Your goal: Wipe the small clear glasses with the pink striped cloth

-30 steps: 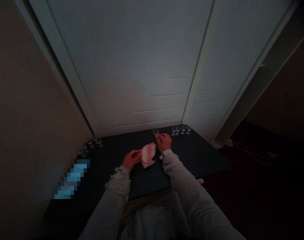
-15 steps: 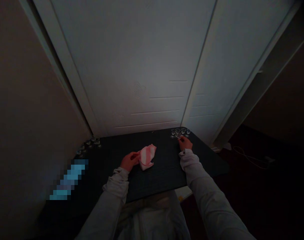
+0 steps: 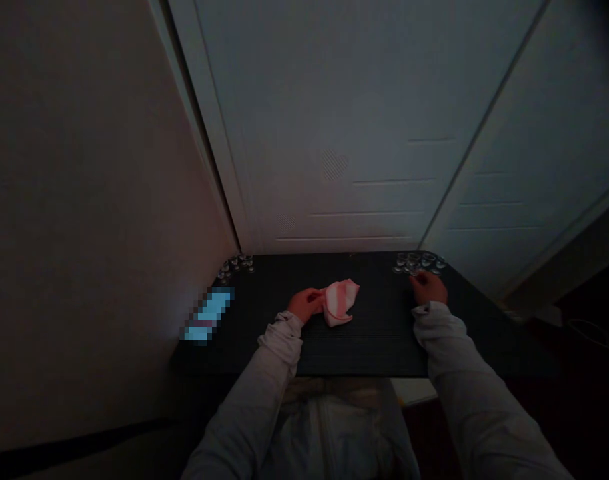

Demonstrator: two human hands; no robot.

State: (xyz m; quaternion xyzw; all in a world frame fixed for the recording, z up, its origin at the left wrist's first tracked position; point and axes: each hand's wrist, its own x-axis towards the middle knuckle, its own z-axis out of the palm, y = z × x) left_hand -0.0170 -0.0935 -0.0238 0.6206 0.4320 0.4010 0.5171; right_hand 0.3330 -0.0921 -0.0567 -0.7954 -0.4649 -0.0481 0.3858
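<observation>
Object (image 3: 209, 315) at 8 o'clock pixelated out, right hand (image 3: 430, 289) at 4 hides grip, left sleeve (image 3: 251, 395) cropped at 7.

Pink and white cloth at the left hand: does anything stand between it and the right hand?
Nothing visible does: only black tabletop shows between the cloth and the right hand, which is at the small glasses.
</observation>
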